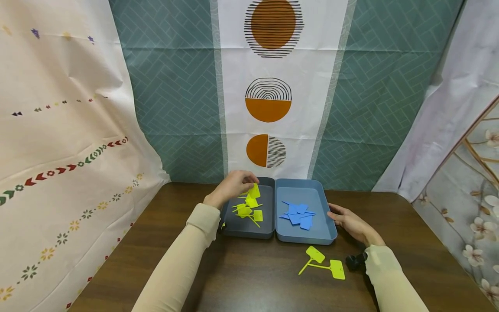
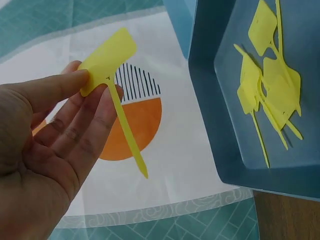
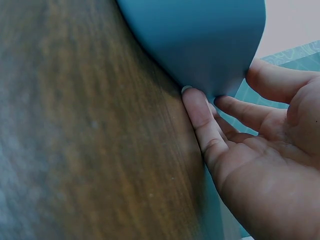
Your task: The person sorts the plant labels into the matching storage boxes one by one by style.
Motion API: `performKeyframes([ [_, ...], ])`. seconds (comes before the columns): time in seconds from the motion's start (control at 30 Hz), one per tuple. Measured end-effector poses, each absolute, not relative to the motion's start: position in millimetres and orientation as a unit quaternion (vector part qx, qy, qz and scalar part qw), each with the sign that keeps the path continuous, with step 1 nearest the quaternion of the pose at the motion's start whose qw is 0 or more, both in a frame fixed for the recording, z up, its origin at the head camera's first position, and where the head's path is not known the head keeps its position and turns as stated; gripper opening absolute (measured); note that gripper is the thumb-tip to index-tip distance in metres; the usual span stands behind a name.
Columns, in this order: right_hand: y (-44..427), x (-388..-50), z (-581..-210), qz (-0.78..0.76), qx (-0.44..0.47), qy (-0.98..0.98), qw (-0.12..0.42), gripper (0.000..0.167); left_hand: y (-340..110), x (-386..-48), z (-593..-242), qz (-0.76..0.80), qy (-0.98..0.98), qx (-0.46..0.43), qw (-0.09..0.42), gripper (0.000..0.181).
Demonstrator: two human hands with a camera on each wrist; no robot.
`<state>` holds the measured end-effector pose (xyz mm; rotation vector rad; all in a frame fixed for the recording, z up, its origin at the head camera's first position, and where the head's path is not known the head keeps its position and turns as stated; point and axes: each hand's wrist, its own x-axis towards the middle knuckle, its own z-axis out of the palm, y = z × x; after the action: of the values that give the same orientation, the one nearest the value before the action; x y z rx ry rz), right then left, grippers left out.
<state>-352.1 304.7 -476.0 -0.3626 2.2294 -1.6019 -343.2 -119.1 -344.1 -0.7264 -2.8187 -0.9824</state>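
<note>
My left hand (image 1: pixel 234 187) pinches a yellow plant label (image 2: pixel 111 57) by its flat head between thumb and fingers, its pointed stem hanging down in the left wrist view. Below that hand is the dark grey tray (image 1: pixel 269 229), holding several more yellow plant labels (image 1: pixel 258 215). Beside it, touching or nearly so, stands the blue tray (image 1: pixel 300 188), with a heap of blue plant labels (image 1: pixel 300 214) inside. My right hand (image 1: pixel 352 223) touches the blue tray's outer right side with its fingertips. In the right wrist view its fingers (image 3: pixel 200 110) meet the tray's lower corner.
Two yellow plant labels (image 1: pixel 337 269) lie on the brown wooden table (image 1: pixel 253 277) in front of the blue tray. A small black object (image 1: pixel 354 261) is by my right wrist. Patterned cloth (image 1: pixel 175 95) hangs behind and at both sides.
</note>
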Motion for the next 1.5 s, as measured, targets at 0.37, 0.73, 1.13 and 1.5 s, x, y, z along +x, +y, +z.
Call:
performKeyframes([
  [0.37, 303.1, -351.4, -474.4, -0.570, -0.121, 0.791, 0.186, 0.070, -119.0, -360.0, -343.2, -0.311, -0.924, -0.222, 0.023, 0.019],
  [0.73, 302.7, -349.3, -477.1, -0.571, -0.112, 0.790, 0.192, 0.072, -119.8, -371.8, -348.3, -0.318, -0.926, -0.204, -0.005, 0.020],
  [1.13, 302.5, -353.2, -475.3, -0.569, -0.115, 0.792, 0.190, 0.071, -126.4, -379.5, -355.2, -0.283, -0.935, -0.215, -0.006, 0.027],
  [1.5, 303.1, -350.8, -475.1, -0.565, -0.126, 0.794, 0.186, 0.072, -121.9, -370.7, -351.1, -0.299, -0.924, -0.238, -0.001, 0.026],
])
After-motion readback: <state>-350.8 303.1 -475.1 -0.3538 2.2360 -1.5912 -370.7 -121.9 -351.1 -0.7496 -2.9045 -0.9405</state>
